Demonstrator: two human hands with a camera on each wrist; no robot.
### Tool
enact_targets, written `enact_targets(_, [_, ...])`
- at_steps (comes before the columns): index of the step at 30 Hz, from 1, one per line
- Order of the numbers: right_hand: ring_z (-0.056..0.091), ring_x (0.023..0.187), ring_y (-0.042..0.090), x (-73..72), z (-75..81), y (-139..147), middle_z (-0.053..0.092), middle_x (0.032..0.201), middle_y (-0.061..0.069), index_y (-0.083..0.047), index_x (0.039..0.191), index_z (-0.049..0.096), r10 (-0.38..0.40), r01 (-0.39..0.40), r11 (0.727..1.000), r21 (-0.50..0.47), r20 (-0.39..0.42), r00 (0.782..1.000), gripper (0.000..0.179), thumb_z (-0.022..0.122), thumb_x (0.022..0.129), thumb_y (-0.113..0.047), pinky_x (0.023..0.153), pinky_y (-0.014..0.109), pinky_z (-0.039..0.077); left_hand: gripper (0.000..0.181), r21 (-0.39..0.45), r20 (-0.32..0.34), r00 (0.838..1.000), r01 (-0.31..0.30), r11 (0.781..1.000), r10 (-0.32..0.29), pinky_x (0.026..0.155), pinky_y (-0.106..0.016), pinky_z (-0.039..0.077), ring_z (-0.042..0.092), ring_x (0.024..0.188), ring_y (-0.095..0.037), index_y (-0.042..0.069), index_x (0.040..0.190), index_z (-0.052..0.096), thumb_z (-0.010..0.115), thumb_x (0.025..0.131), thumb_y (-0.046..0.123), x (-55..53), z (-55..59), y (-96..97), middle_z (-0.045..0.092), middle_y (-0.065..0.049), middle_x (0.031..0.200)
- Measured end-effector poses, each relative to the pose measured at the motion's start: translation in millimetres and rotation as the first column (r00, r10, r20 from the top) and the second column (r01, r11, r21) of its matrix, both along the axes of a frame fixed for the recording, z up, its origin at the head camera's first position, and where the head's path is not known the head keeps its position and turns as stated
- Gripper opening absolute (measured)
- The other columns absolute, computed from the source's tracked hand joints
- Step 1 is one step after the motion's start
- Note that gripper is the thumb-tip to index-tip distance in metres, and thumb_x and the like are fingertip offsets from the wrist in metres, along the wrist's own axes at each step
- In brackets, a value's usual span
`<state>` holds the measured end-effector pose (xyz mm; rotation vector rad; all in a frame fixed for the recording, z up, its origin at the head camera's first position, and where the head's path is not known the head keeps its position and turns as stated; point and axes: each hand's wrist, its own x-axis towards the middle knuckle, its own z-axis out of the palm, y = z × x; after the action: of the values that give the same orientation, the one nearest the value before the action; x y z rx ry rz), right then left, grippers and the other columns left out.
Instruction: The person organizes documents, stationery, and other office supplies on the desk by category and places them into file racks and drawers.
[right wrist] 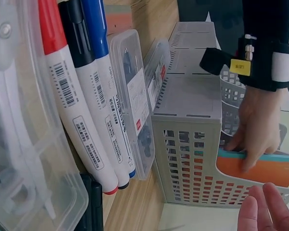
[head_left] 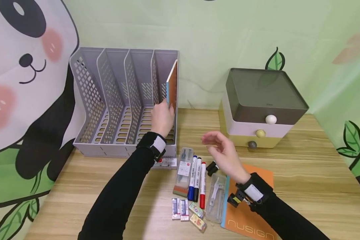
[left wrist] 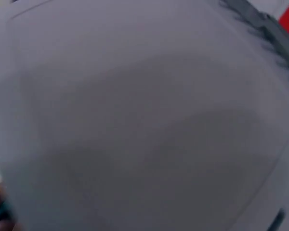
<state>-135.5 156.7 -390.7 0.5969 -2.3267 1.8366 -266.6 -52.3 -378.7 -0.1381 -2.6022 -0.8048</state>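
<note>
My left hand [head_left: 162, 118] pinches an orange notebook [head_left: 172, 86] by its blue-spined edge. The notebook stands upright in the rightmost slot of a grey file rack [head_left: 114, 150]. From the right wrist view, the thumb and fingers lie on either side of the notebook's blue edge [right wrist: 231, 154]. A blurred grey rack wall [left wrist: 135, 120] fills most of the left wrist view. My right hand [head_left: 223, 150] is held over the table with loosely bent fingers and nothing in it. Below its wrist lies a second orange notebook [head_left: 246, 213] marked "NUSIGN".
Between the arms lie a clear case [head_left: 183, 170], several markers [head_left: 197, 180], several erasers [head_left: 184, 210] and a clear compass box [head_left: 216, 196]. Another packaged item [head_left: 169, 162] lies at the rack's front. A three-drawer box [head_left: 265, 96] stands at the back right. A panda-printed cloth hangs behind.
</note>
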Motion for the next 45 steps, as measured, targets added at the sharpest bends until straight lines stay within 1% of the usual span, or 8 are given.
enact_targets(7, [0.058,0.108,0.027,1.3,-1.1,-0.3,0.059,0.118,0.013,0.002,0.122,0.054,0.01,-0.01,1.0,0.013,0.011,1.0,0.032,0.048,0.091,0.011,0.09,0.034,0.048,0.032,-0.055,0.114,0.992,0.065,0.996,-0.059,0.07,-0.045,0.052,0.066,0.084,-0.034,-0.004,0.127,0.054,0.051,0.103,0.017,3.2,-16.6,-2.8,0.066,-0.018,0.098])
enact_targets(13, [0.058,0.106,0.026,2.3,0.3,-1.7,0.06,0.116,0.01,0.002,0.122,0.053,0.018,-0.019,0.999,0.026,0.032,0.999,0.032,0.048,0.092,0.011,0.089,0.037,0.049,0.05,-0.035,0.168,0.978,0.132,0.991,-0.125,0.056,-0.039,0.047,0.061,0.063,-0.026,0.0,0.145,0.039,0.054,0.099,0.015,6.7,-16.9,-8.8,0.066,-0.014,0.089])
enact_targets(19, [0.059,0.106,0.026,2.9,-0.7,-3.4,0.059,0.116,0.015,0.0,0.122,0.053,0.034,-0.036,0.999,0.029,0.041,0.999,0.031,0.048,0.094,0.01,0.089,0.037,0.049,0.053,0.009,0.169,0.974,0.15,0.989,-0.15,0.052,-0.036,0.043,0.056,0.055,-0.021,-0.001,0.146,0.037,0.053,0.099,0.018,6.8,-13.7,-9.0,0.066,-0.014,0.089])
enact_targets(24, [0.059,0.106,0.029,3.1,-3.1,-2.2,0.059,0.115,0.016,0.0,0.122,0.054,0.039,-0.04,0.999,0.022,0.037,0.999,0.031,0.048,0.093,0.01,0.089,0.036,0.049,0.043,0.069,0.123,0.983,0.125,0.99,-0.132,0.051,-0.034,0.039,0.054,0.057,-0.023,-0.002,0.139,0.045,0.051,0.1,0.015,5.3,-12.0,-9.6,0.063,-0.014,0.084])
enact_targets(30, [0.059,0.106,0.031,3.6,-3.9,-1.5,0.061,0.114,0.009,0.0,0.122,0.054,0.048,-0.049,0.998,0.025,0.027,0.998,0.031,0.047,0.093,0.01,0.089,0.036,0.049,0.012,0.177,0.081,0.993,0.068,0.982,-0.084,0.051,-0.031,0.033,0.043,0.054,-0.02,-0.004,0.098,0.053,0.052,0.1,0.008,2.5,-13.8,-13.6,0.039,-0.004,0.064])
enact_targets(34, [0.058,0.106,0.036,4.0,-3.9,-1.7,0.061,0.114,0.01,0.0,0.123,0.054,0.056,-0.057,0.998,0.027,0.026,0.998,0.031,0.047,0.093,0.009,0.089,0.035,0.049,0.017,0.233,0.103,0.993,0.027,0.972,-0.052,0.054,-0.032,0.034,0.045,0.057,-0.021,0.003,0.087,0.047,0.053,0.1,0.011,2.4,-14.9,-16.4,0.036,-0.002,0.064])
enact_targets(38, [0.058,0.106,0.038,4.0,-5.6,-1.4,0.061,0.114,0.01,0.0,0.123,0.053,0.062,-0.063,0.998,0.031,0.042,0.997,0.031,0.048,0.094,0.009,0.089,0.035,0.048,0.022,0.205,0.118,0.993,-0.007,0.979,-0.017,0.054,-0.033,0.039,0.056,0.06,-0.025,0.002,0.084,0.053,0.057,0.1,0.017,4.9,-13.8,-22.2,0.049,-0.007,0.065])
enact_targets(45, [0.059,0.106,0.029,4.6,-6.3,-0.1,0.061,0.114,0.009,-0.001,0.125,0.053,0.064,-0.068,0.996,0.058,0.06,0.996,0.03,0.049,0.096,0.006,0.089,0.035,0.048,0.028,0.105,0.156,0.988,0.0,0.994,-0.016,0.058,-0.035,0.04,0.054,0.061,-0.022,0.007,0.08,0.058,0.059,0.099,0.029,13.2,-10.8,-35.1,0.054,-0.004,0.067])
